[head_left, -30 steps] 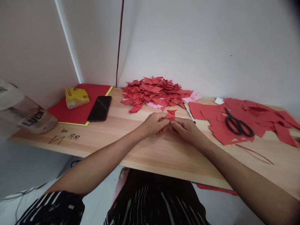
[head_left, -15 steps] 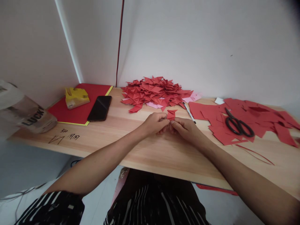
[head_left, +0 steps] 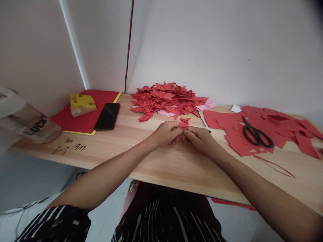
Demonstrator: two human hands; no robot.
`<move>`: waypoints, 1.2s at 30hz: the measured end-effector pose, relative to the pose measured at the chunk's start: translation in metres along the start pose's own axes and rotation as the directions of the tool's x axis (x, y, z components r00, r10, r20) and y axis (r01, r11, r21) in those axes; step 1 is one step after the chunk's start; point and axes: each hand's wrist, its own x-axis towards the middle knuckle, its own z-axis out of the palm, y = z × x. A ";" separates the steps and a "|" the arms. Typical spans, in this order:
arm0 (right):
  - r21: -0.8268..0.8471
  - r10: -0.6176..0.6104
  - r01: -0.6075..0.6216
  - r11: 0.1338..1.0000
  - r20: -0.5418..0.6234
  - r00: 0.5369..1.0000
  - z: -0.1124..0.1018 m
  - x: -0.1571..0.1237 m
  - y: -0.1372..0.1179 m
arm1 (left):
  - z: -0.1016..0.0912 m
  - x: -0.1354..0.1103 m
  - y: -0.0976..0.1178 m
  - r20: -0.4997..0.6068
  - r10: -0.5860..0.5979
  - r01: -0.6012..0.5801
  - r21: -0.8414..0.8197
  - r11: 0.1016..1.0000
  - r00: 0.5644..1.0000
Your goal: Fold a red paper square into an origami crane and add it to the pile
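A: Quick one. Where are your hands?

B: Both meet at the middle of the surface (head_left: 161, 161). Your left hand (head_left: 165, 132) and right hand (head_left: 200, 138) pinch the same small red paper piece (head_left: 184, 123), fingertips nearly touching each other.

A: Grip state?

B: Both closed narrow on that piece, left from 9 o'clock, right from 3 o'clock. The piece sticks up just past your fingertips at 12 o'clock; its lower half is hidden by them.

A: Step in hand?

B: Looks like mid-fold, you're pressing a crease into the piece. Can't tell which fold, too small.

A: What else is around?

B: Pile of folded red pieces (head_left: 166, 99) at 12 o'clock, near but apart from the hands. Pen (head_left: 204, 121) just beside your right hand at 1 o'clock. Cut red sheets (head_left: 242, 143) at 3 o'clock with black scissors (head_left: 256, 134) lying on them. Phone (head_left: 108, 116) at 10 o'clock, partly on a red board (head_left: 83, 119), yellow packet (head_left: 82, 105) on that board. Plastic bag (head_left: 27, 122) at far 9 o'clock.

A: Next move needs?

B: My guess: keep both pinches tight so the edges stay lined up, then run a fingertip along the crease. Light paper, slips easily, so don't loosen one side first. Once it matches the others, it likely goes onto the pile at 12 o'clock.
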 end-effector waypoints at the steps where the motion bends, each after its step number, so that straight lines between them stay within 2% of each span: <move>1: 0.001 0.001 -0.001 1.000 0.002 1.000 0.000 0.000 0.000 | 0.000 0.000 0.000 0.001 -0.001 0.001 0.006 1.000 1.000; 27: -0.003 -0.004 0.004 1.000 0.004 1.000 0.000 -0.001 -0.001 | -0.001 -0.003 0.002 -0.007 0.008 -0.007 0.059 0.998 1.000; 36: -0.021 0.016 -0.016 1.000 0.010 1.000 0.000 -0.001 -0.004 | -0.001 -0.005 0.007 -0.041 0.020 -0.016 0.086 0.996 0.999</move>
